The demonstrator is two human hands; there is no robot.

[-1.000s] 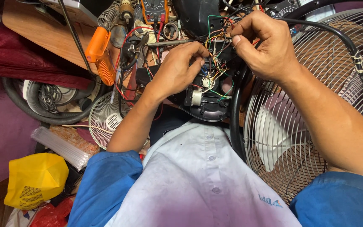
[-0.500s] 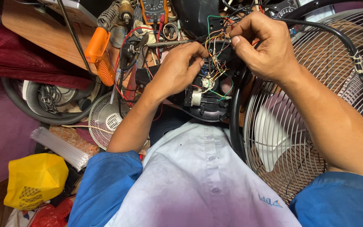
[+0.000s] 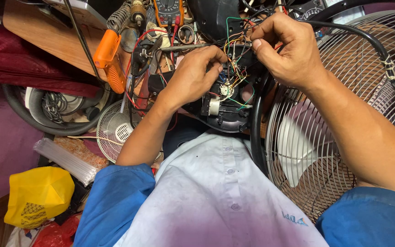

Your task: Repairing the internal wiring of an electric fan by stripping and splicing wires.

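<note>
Both forearms are bare to above the elbow; blue short sleeves point(image 3: 115, 201) cover the upper arms; a pale grey-white buttoned shirt front point(image 3: 216, 196) with small round buttons bears small blue stitched marking point(image 3: 294, 219) low on one side

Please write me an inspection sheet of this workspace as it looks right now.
Surface: wooden board, crowded at its edge.
Job's things: open black housing with coloured wires.
Clutter: orange glue gun, multimeter, small white fan guard, yellow bag.
Grips: left hand on the housing; right hand pinches wires.
Cables: grey hose, black cable.
Surroundings: large metal fan cage.
</note>
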